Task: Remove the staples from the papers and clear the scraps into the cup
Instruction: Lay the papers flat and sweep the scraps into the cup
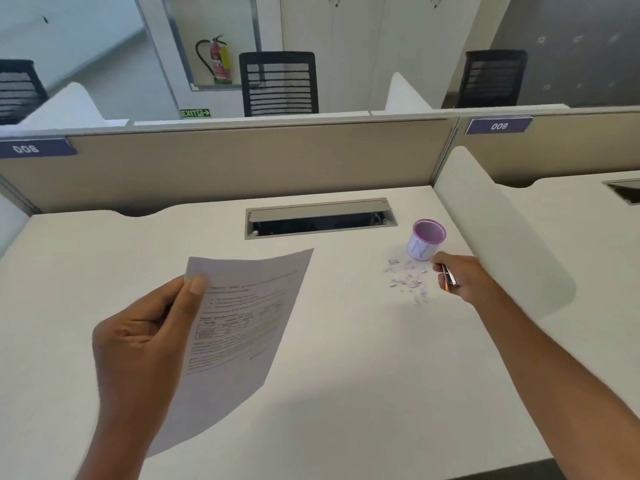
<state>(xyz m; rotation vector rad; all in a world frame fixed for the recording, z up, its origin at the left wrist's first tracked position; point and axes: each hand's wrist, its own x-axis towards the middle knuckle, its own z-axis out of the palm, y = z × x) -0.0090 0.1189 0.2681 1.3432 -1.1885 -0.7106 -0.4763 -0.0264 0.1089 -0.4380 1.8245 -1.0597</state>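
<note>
Scraps (408, 278) lie loose on the tabletop near its right edge, just in front of the cup (426, 240). Right hand (460, 277) closed around a small metal tool (450, 279) beside them. Left hand (145, 337) pinches the paper (242, 323), raised. Risk: a careless sweep scatters scraps or tips the cup.

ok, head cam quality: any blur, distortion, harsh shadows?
Head view: wide-angle bowing on the partition rail; print on the paper smeared, unreadable; soft shadow under it on the desk; right hand slightly blurred; scraps low-contrast; no harsh glare.
</note>
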